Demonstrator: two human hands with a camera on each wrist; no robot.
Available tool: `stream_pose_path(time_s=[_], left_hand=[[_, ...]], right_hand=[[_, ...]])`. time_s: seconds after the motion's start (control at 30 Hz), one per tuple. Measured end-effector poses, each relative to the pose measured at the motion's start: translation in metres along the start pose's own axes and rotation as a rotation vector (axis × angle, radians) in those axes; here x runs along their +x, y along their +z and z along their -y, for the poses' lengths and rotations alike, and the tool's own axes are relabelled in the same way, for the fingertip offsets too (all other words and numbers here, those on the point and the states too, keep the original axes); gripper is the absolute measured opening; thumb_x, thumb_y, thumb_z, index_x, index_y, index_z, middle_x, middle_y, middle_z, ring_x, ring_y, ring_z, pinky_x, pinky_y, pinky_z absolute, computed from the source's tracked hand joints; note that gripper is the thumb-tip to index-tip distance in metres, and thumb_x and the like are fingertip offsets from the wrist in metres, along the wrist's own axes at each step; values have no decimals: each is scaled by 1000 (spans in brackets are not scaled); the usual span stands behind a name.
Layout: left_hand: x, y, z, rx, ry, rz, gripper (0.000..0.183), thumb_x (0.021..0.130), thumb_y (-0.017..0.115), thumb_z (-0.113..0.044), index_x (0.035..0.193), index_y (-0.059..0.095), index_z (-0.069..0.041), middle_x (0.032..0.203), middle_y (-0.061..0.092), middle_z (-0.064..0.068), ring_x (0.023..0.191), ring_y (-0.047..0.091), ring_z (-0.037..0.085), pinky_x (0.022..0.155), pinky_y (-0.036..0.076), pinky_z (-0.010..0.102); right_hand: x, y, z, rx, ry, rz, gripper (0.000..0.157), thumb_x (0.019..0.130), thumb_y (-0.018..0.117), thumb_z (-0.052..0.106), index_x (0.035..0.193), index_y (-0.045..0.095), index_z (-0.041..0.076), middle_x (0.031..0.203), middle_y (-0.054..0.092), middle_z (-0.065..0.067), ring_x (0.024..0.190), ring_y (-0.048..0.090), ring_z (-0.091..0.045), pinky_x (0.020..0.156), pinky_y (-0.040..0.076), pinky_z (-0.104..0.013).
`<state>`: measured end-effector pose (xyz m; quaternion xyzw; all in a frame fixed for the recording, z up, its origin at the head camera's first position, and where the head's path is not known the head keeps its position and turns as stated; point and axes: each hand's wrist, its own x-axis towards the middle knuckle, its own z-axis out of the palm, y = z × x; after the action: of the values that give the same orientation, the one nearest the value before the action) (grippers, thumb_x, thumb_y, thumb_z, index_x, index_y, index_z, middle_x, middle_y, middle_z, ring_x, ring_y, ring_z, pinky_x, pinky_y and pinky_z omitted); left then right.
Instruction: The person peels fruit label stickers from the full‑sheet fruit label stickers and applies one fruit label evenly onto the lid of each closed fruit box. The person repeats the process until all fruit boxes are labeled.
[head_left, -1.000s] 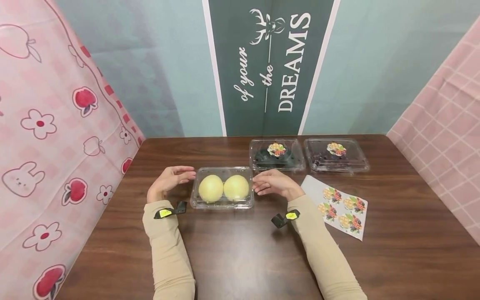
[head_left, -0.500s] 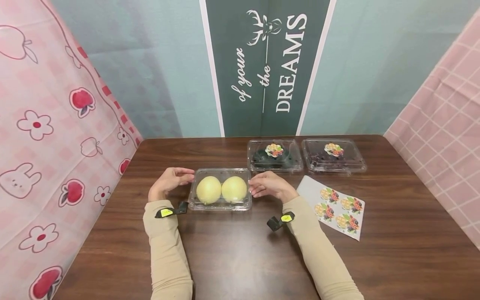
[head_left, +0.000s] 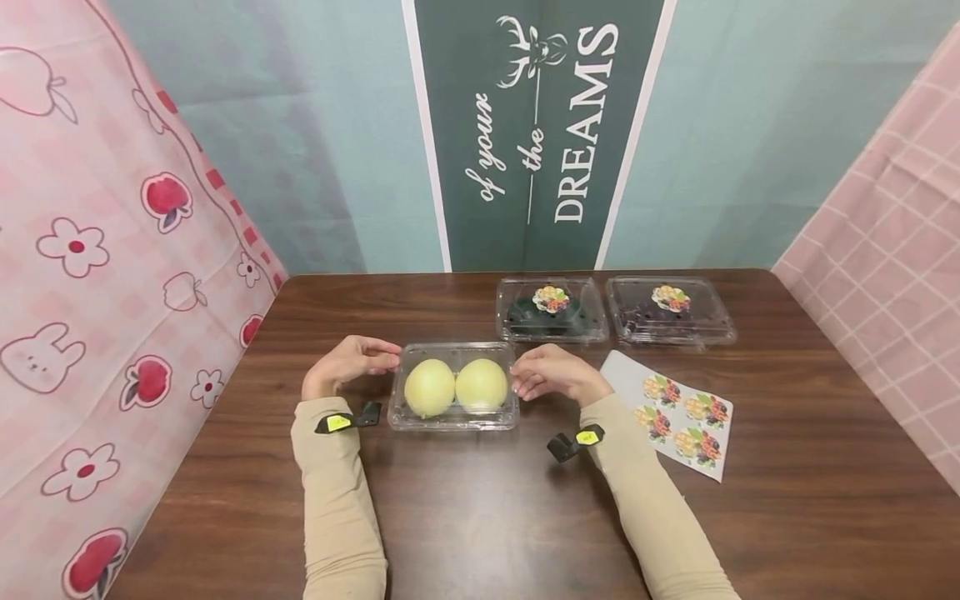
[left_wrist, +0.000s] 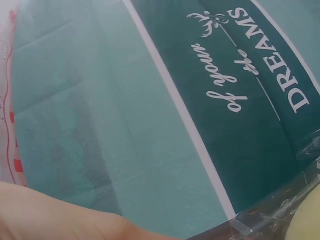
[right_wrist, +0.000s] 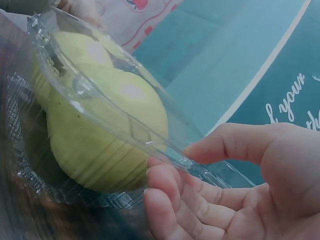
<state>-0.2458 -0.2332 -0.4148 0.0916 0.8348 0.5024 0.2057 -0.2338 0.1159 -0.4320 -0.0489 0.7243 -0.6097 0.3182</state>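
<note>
A clear plastic fruit box with its lid down sits on the table in the head view. Inside it, two round yellow-green fruits lie side by side, the left fruit touching the right fruit. At the box's upper left edge, my left hand pinches the side with its fingertips. My right hand holds the opposite edge. In the right wrist view the right thumb lies over the rim and the fingers curl beneath it. The left wrist view catches only part of the left hand.
Behind to the right stand two closed clear boxes, one with dark green contents and one with dark purple contents. Each lid bears a round fruit sticker. A white sticker sheet lies right of my right hand.
The fruit box has shifted slightly right and toward me, and both hands have moved along with it. The rear boxes and the sticker sheet lie as before.
</note>
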Motion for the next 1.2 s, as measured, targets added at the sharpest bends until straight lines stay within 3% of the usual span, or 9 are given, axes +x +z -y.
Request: stream_pose_path(time_s=[0.53,0.93,1.2], left_hand=[[13,22,-19,51,-7,56,37,90,66,-13,121,62,7,103,75,12,87,69,5,92,55,37],[20,41,-40,47,-9,72,34,90,64,-9,119,61,8,101,73,18,95,71,24,95,54,41],[24,48,-43,70,-7,68,32,88,66,-9,117,63,6,97,74,16,89,71,18,92,56,38]], right_hand=[[-22,-27,-7,-81,-13,-3,18,93,53,11,99,58,-5,68,68,3,60,64,-6,63,56,-23],[-32,-53,-8,-139,-8,29,17,92,52,12,97,57,-4,69,67,4,61,64,-5,64,56,-23],[-38,-63,-12,-160,-34,82,19,92,54,13,100,57,-5,73,69,2,64,66,-7,65,57,-24]])
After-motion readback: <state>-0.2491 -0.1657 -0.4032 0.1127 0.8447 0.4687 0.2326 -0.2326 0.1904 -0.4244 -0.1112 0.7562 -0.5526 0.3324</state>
